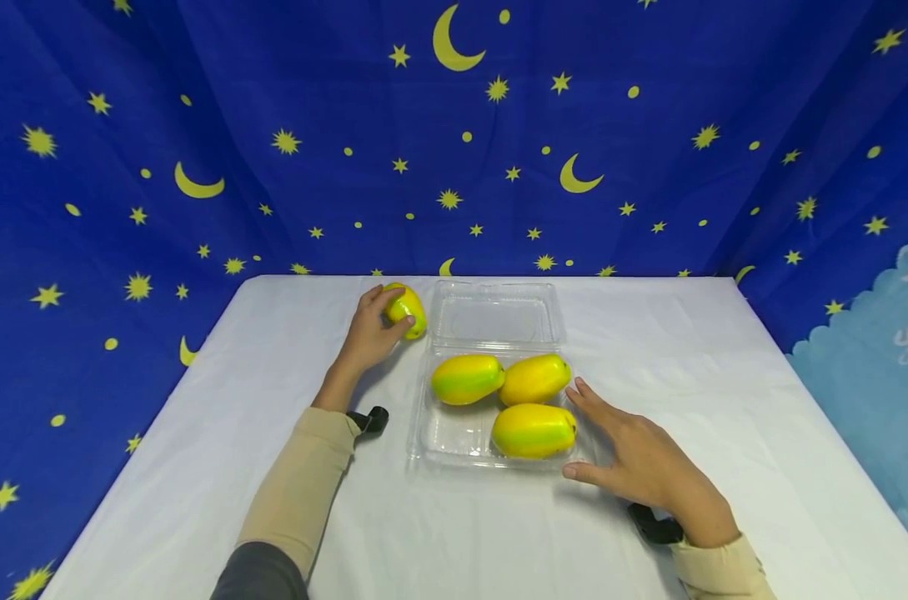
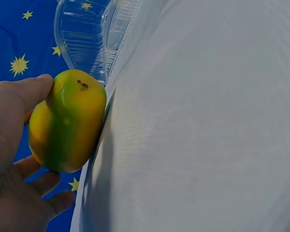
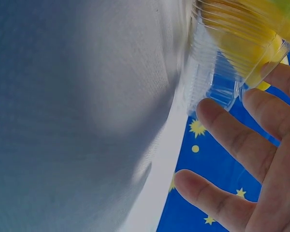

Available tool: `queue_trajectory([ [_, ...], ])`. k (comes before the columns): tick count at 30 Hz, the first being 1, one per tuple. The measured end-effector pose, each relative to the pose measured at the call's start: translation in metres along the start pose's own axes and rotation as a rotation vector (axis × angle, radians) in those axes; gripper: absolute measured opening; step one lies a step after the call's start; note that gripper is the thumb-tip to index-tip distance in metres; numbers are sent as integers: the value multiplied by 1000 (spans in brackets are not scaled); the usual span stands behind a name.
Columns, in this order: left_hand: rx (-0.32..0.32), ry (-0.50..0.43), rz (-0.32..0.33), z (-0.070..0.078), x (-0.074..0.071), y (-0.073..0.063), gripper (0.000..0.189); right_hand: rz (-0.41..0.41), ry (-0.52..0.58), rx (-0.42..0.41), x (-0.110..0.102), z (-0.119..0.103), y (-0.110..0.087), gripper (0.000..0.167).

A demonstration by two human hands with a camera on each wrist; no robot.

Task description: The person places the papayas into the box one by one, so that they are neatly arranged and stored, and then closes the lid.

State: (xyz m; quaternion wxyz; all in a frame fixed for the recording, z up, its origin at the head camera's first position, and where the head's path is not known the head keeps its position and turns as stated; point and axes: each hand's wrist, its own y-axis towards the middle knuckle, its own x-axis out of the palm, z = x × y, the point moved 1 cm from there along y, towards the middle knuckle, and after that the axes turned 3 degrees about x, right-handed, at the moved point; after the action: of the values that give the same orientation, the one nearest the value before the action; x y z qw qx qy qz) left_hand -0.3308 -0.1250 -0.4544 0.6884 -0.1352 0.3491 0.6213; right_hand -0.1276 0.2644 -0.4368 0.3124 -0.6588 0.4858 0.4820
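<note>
At the table's far left, my left hand holds a yellow-green papaya between thumb and fingers. In the left wrist view, the thumb lies on one side of this papaya and the fingers on the other. A clear plastic clamshell box lies with its lid folded back, just right of that hand. Inside are three similar fruits: one at the back left, one at the back right, one at the front right. My right hand, fingers spread, stands at the box's right side; whether it touches is unclear.
The transparent lid lies flat towards the table's back edge. White cloth covers the table. A blue curtain with stars and moons hangs behind and along the sides. Each wrist wears a black strap mount.
</note>
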Motion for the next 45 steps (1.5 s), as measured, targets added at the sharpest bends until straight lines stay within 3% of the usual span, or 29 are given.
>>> queue_trajectory([
  [7, -34, -13, 54, 0, -2, -1, 58, 2, 1, -5, 0, 0, 1, 101],
  [11, -61, 18, 62, 0, -3, -1, 59, 2, -1, -4, 0, -1, 1, 101],
  [23, -63, 125, 60, 4, -8, -4, 55, -5, 15, 10, -1, -2, -1, 101],
  [32, -70, 121, 70, -2, -12, -6, 57, 8, 0, 7, 1, -1, -2, 101],
  [45, -176, 107, 76, -4, -17, -10, 64, 32, 4, -4, 2, -1, -3, 100],
])
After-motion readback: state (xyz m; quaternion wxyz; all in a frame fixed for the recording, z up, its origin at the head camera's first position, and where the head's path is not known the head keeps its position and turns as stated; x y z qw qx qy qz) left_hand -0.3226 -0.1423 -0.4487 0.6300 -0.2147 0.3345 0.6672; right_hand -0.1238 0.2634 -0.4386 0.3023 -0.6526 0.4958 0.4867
